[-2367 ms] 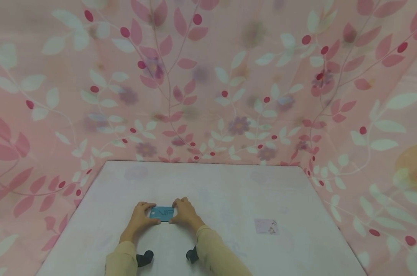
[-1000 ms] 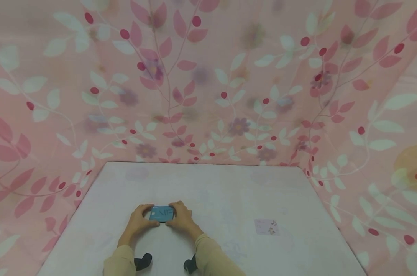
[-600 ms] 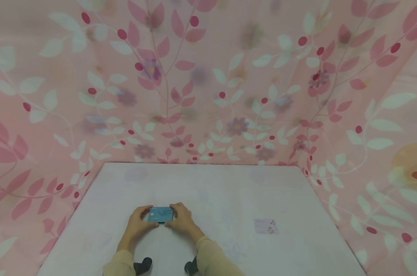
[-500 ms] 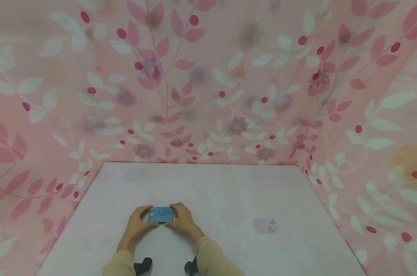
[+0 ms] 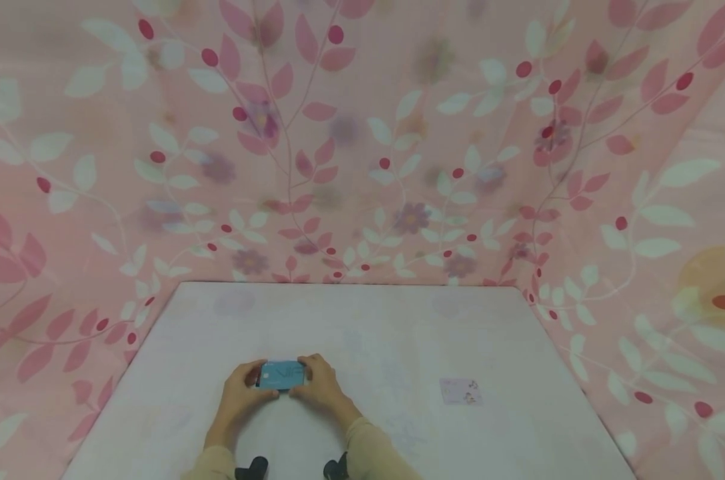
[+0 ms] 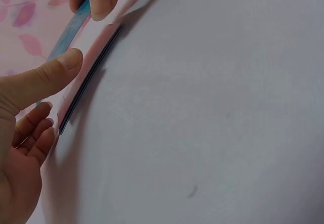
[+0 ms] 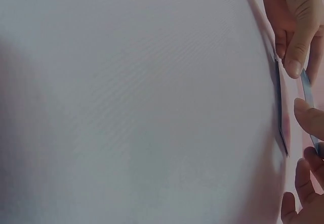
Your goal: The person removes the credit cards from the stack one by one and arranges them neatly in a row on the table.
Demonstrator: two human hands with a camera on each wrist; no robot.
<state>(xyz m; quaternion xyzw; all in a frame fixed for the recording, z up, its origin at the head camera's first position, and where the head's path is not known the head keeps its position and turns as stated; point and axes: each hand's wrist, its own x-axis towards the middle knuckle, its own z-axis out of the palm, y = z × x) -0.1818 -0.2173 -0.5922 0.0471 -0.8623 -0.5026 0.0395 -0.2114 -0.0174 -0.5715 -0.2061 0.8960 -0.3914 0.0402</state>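
A blue card marked VIP (image 5: 282,376) is pinched at its two short ends by both hands. My left hand (image 5: 238,395) has its thumb along the near edge and fingers at the far left. My right hand (image 5: 324,385) pinches the other end in the same way. In the left wrist view the blue card (image 6: 70,34) is raised and tilted. Below it, apart from it, a thin stack with a pinkish top and dark edges (image 6: 91,77) lies on the white surface. The right wrist view shows that stack (image 7: 279,105) mostly edge-on.
A pale lavender card with small figures (image 5: 461,392) lies to the right on the white tabletop (image 5: 362,327). Pink floral cloth (image 5: 362,167) rises behind and at both sides. Black pieces (image 5: 252,469) sit beside the wrists.
The blue card is now lifted and tilted, with a dark reddish patch showing at its left end. Both hands have shifted slightly toward the near side. The lavender card keeps its place on the table.
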